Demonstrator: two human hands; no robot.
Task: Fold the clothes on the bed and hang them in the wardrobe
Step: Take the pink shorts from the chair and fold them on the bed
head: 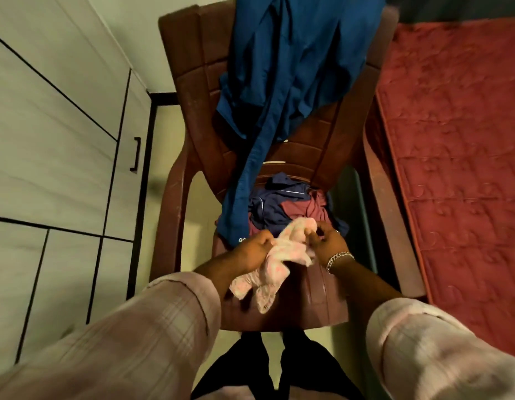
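Note:
A small pale pink garment [275,256] hangs crumpled between both hands above the seat of a brown plastic chair [189,90]. My left hand [254,249] grips its left side. My right hand [327,238], with a silver bracelet on the wrist, pinches its upper right edge. Behind the hands, a navy garment [275,202] and a maroon garment [311,209] lie heaped on the seat. A long blue garment [291,67] drapes over the chair back and trails down onto the seat.
A wardrobe [57,145] with pale doors and a black handle [135,154] stands to the left. A bed with a red quilted mattress [464,157] lies to the right, close to the chair. Pale floor shows between chair and wardrobe.

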